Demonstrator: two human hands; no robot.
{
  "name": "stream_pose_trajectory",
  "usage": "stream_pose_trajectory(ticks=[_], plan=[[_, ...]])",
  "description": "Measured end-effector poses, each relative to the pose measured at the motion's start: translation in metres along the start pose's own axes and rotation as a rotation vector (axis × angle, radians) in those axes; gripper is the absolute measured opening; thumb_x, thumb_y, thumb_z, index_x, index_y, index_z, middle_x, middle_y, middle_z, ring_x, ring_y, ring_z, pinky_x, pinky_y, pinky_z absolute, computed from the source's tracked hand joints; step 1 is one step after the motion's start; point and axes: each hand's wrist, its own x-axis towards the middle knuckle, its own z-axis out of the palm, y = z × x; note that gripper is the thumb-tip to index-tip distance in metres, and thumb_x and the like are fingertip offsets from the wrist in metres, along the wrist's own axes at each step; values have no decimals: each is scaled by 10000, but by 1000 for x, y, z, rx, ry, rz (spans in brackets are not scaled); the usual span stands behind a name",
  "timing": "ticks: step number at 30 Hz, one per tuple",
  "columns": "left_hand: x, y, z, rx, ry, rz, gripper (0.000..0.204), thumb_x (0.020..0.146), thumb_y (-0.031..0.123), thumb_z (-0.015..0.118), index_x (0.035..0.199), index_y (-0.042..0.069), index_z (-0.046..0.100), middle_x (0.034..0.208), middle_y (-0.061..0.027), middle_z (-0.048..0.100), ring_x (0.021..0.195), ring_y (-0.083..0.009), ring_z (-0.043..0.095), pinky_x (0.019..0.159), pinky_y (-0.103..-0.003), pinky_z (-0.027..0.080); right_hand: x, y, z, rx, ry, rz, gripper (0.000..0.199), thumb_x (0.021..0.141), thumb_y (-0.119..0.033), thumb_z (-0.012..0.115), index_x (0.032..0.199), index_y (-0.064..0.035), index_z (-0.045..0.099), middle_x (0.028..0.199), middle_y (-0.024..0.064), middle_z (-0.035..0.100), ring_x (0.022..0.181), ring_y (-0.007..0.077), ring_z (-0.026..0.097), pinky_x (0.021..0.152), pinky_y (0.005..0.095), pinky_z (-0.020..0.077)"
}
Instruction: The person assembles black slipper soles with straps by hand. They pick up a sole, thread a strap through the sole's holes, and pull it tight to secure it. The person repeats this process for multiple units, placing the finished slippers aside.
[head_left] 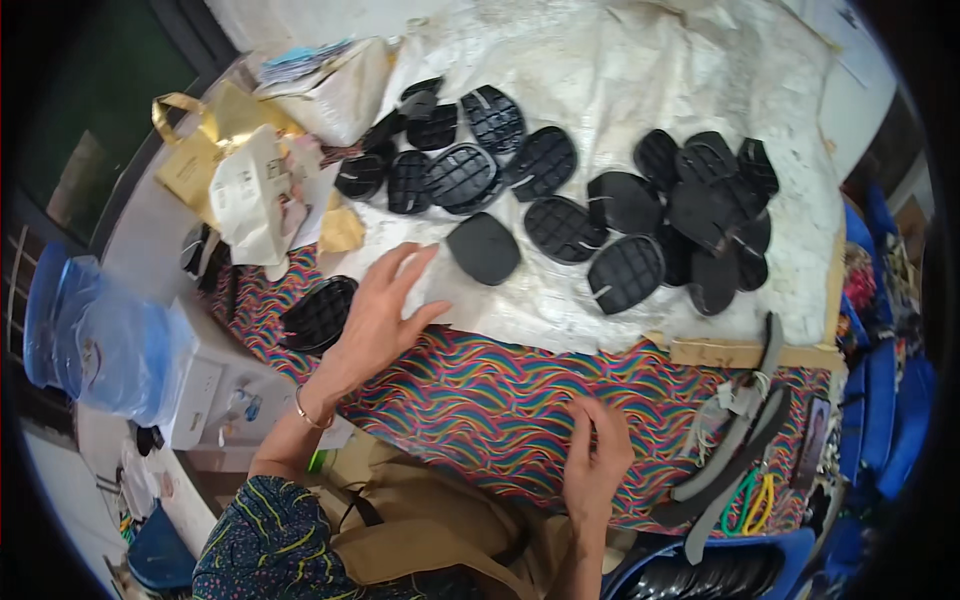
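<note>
My left hand [385, 305] reaches over the front edge of the white sheet, its fingers spread and nothing in them. Just right of its fingertips lies a smooth, flat black rounded pad [484, 248]. Beside my left wrist, a ribbed black pad [320, 314] rests on the colourful wavy-patterned cloth [480, 385]. Lower right, my right hand [598, 450] hovers above or rests on that cloth; which one I cannot tell. Its fingers are loosely bent and apart, with nothing visible between them. Ribbed pads with a grid pattern [627, 274] lie scattered farther off, several heaped in a pile [712, 212] at the right.
Gold and white paper bags [250, 190] stand at the left, near a white box [225, 400] and a blue translucent water jug [110, 335]. Curved grey strips [730, 450], green and yellow cords [750, 500] and a wooden strip [755, 354] lie at the right. A blue bin [795, 550] sits below.
</note>
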Motion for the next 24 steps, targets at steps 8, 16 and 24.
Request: stream_pose_trajectory(ticks=[8,16,24], plan=[[128,119,88,-443,-49,458,547,831,163,731,1330,39,545,1294,-200,547,1200,-384,522,1023,-425,429,87,61,12,-494,232,-333,201,773,-5,609,965,52,629,985,188,608,974,369,565,858,470,459],[170,150,175,-96,-62,595,679,874,242,688,1401,-73,397,1464,-261,386,1388,-414,329,1155,-487,259,77,83,19,-512,52,-210,371,708,-46,642,1049,99,615,1099,200,584,1108,347,526,990,423,436],[166,144,180,-5,-118,620,488,921,254,626,1287,-48,511,1379,-233,485,1356,-386,387,1155,-509,238,77,74,14,-504,106,-201,231,743,-5,567,961,54,614,991,172,544,1031,324,519,1001,426,427]])
